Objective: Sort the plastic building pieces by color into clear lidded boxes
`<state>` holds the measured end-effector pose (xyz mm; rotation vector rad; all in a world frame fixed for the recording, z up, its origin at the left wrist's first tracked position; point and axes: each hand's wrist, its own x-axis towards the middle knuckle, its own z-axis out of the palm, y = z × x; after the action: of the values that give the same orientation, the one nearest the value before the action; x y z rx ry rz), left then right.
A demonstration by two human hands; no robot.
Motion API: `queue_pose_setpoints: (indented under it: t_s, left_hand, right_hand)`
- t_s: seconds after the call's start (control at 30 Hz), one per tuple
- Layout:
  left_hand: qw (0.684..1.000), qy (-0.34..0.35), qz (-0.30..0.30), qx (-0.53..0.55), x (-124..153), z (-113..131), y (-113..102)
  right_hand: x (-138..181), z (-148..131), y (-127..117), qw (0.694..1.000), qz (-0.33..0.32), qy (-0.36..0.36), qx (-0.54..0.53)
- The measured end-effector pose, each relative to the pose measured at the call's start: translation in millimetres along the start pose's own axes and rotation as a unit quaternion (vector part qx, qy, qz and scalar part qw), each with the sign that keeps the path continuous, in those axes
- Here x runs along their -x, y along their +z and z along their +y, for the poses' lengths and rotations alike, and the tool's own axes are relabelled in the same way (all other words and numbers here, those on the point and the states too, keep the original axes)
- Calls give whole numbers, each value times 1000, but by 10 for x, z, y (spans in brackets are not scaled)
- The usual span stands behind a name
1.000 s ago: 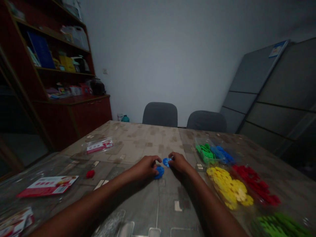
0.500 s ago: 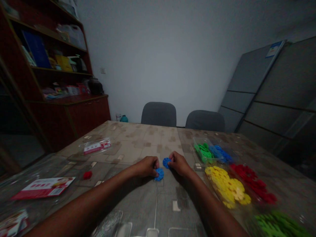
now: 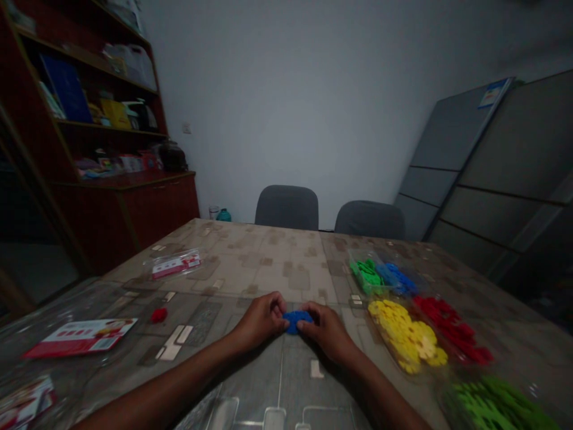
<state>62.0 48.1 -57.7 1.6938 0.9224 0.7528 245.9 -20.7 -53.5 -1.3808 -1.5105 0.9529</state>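
Blue notched plastic discs (image 3: 295, 321) are together between my two hands, low over the middle of the table; they overlap so that I cannot tell one from the other. My left hand (image 3: 263, 319) pinches the left edge with thumb and fingers. On the right edge, my right hand (image 3: 326, 327) has its thumb in front and its fingers curled behind. To the left on the tablecloth lies a small red piece (image 3: 159, 315), apart from both hands.
At the right stand clear trays of green pieces (image 3: 367, 275), blue pieces (image 3: 400, 278), yellow pieces (image 3: 407, 334), red pieces (image 3: 452, 328) and light green pieces (image 3: 496, 403). Packaging with a printed card (image 3: 83, 337) lies left. Two grey chairs (image 3: 286, 207) stand beyond the table (image 3: 286, 257).
My hands have come together, and the two blue discs, held apart before, now meet between them. The hands are slightly lower in view.
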Motion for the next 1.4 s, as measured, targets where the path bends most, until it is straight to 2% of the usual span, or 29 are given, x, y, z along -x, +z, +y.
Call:
queue_pose_setpoints:
  t_s: [0.2, 0.37, 0.43, 0.5, 0.6, 0.7, 0.77, 0.87, 1.03, 1.17, 1.27, 1.4]
  left_hand:
    - [995, -7, -31, 100, 153, 59, 130]
    - [989, -6, -41, 140, 144, 251, 290]
    - [989, -1, -42, 141, 141, 337, 337]
    - [990, 5, -36, 137, 161, 386, 357]
    - [994, 19, -18, 108, 217, 342, 339]
    - [998, 39, 5, 47, 254, 183, 314]
    - [998, 57, 14, 2, 255, 72, 313]
    - [995, 85, 15, -39, 236, -25, 324]
    - [994, 94, 11, -60, 237, -9, 332]
    - [994, 90, 4, -65, 253, 27, 334]
    - [992, 104, 0, -75, 256, 23, 335]
    - [988, 121, -9, -98, 260, 27, 329]
  right_hand:
    - [158, -197, -125, 998, 10, 17, 63]
    - [267, -383, -278, 994, 25, 29, 105]
    - [286, -431, -409, 991, 34, 44, 118]
    - [274, -462, -645, 988, 52, 69, 126]
    - [184, -471, -1222, 975, 115, 115, 149]
    - [31, -427, -1909, 943, 204, 180, 194]
    - [-77, -364, -2284, 916, 257, 215, 220]
    - [-206, -226, -2613, 892, 294, 248, 239]
    - [-262, 20, -2804, 893, 290, 256, 231]
    - [-112, 62, -2918, 908, 287, 221, 212]
    - [160, -42, -2922, 923, 282, 179, 189]
    - [733, -253, -2773, 934, 288, 130, 168]
